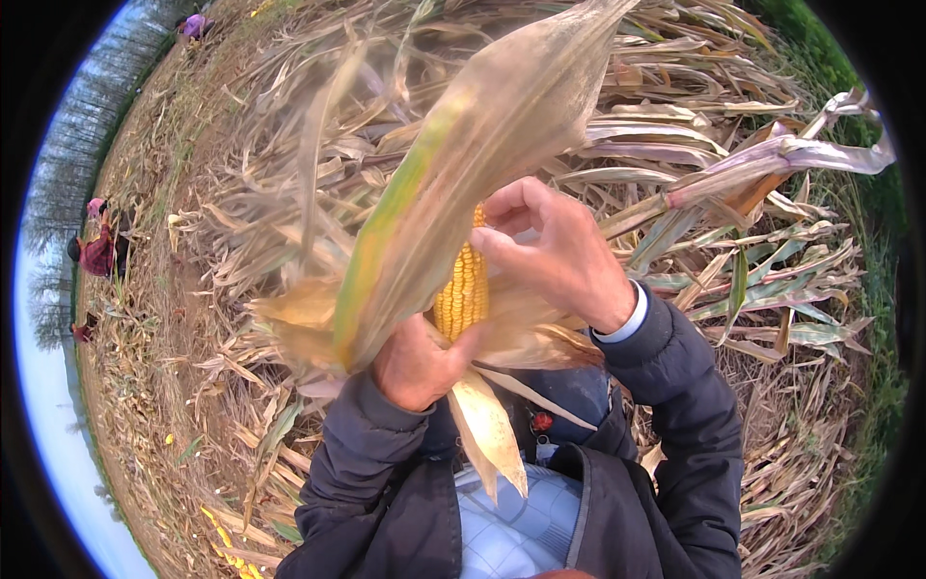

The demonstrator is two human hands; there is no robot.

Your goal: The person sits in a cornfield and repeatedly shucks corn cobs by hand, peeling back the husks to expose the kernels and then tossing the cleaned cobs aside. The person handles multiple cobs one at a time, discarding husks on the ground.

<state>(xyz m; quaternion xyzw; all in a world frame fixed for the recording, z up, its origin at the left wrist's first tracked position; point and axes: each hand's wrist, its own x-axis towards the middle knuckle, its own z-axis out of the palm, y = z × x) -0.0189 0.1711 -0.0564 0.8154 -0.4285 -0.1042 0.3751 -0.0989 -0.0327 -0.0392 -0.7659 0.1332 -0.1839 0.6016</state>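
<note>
A yellow ear of corn [461, 293] stands out of its peeled-back dry husk [488, 412], close in front of my chest. My left hand [423, 354] is closed around the lower end of the ear and its husk. At the ear's upper end is my right hand [553, 246], its thumb and curled fingers touching the tip. A large dry corn leaf [470, 159] with a green and yellow edge crosses in front and hides part of the ear and of my left hand's fingers. Husk pieces beside the ear are blurred.
Dry corn stalks [651, 145] lie heaped ahead and to the right, one thick stalk [767, 163] reaching toward green grass [882, 362]. Husked yellow ears [235, 557] lie on the ground at the lower left. A person in a plaid top [98, 253] and other people are far off left.
</note>
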